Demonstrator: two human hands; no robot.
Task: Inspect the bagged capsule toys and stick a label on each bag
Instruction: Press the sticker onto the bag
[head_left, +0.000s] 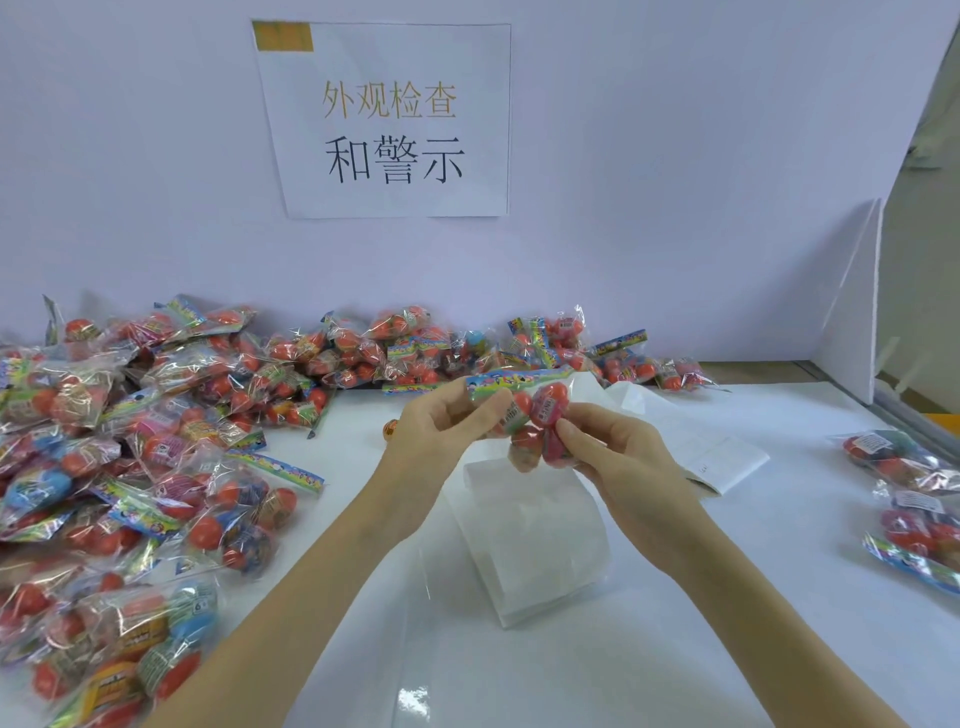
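One bag of capsule toys (530, 415) was up off the white table (727, 597), held betw. both hands at centre, colourful header strip on top. Left hand (441, 431) gripped its upper left w/ fingers curled round the header end. Right hand (618, 447) pinched the lower right side, thumb & fingers closed on the capsules thru the plastic. A printed label showed on the bag near the left fingers. Big heap of bagged toys (156, 441) lay to the left & along the wall; a few bags (904, 493) sat well apart at right. White label sheets (540, 540) lay under the hands. Paper sign (389, 119) on the wall.
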